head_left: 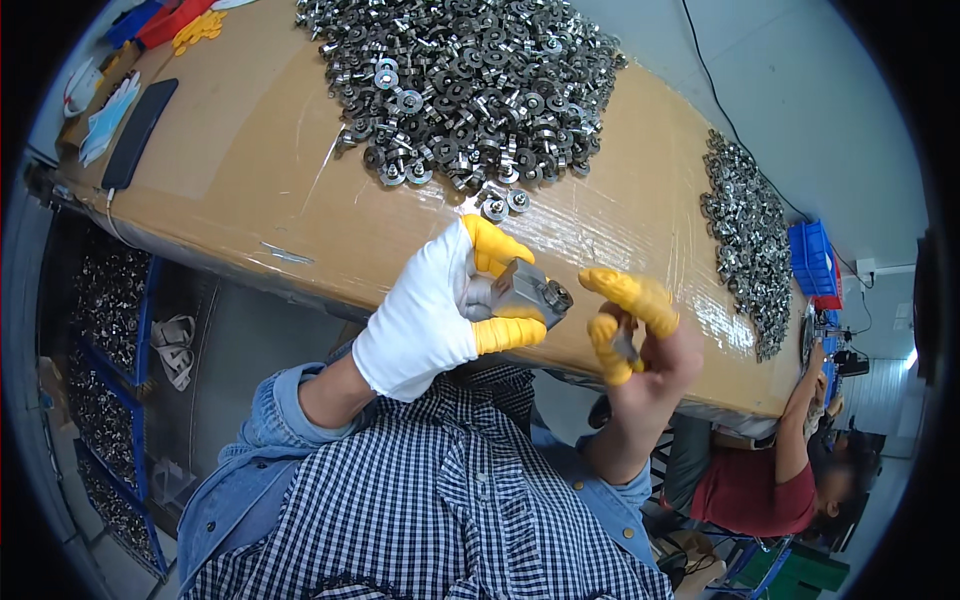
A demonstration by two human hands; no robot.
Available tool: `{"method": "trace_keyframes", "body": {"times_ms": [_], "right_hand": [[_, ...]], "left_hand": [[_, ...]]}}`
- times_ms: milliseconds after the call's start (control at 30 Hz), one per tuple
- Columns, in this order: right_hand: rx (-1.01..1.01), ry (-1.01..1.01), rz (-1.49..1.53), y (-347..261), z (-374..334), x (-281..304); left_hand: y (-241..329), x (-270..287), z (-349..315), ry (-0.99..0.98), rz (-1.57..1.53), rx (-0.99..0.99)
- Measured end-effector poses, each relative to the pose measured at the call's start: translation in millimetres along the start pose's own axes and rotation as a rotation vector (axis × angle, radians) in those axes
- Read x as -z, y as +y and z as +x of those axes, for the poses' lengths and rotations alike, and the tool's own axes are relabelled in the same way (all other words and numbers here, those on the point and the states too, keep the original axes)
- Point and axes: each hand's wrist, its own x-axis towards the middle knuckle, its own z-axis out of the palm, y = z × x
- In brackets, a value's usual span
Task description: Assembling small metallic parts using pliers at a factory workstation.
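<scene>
Head view, left fingers: gripping metal block
Right fingers: curled, cannot tell if gripping
Block: best held steady

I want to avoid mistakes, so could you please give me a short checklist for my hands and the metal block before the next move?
1. Left hand has a grip on the gray metal block: ok, held between yellow-covered fingers.
2. Round metal part fully seated at the block's end: cannot tell.
3. Yellow finger covers on right hand: ok, at least two show.
4. Right hand's grip: cannot tell, blurred.
5. Main pile of metal parts apart from both hands: ok, beyond them.
</scene>
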Motion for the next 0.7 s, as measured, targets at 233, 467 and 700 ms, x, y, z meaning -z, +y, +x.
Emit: {"method": "trace_keyframes", "body": {"times_ms": [233, 467, 700], "right_hand": [[-0.116, -0.114, 0.253, 24.1, 16.6, -7.9], [-0.168, -0.065, 0.373, 22.9, 18.1, -12.3], [-0.247, -0.021, 0.049, 4.8, 13.9, 7.1]], "left_hand": [[1.1, -1.1, -1.1, -0.005, 0.061, 0.037], [-3.3, -2.9, 1.4, 0.025, 0.060, -0.065], [11.7, -13.4, -1.4, 0.134, -0.037, -0.090]]}}
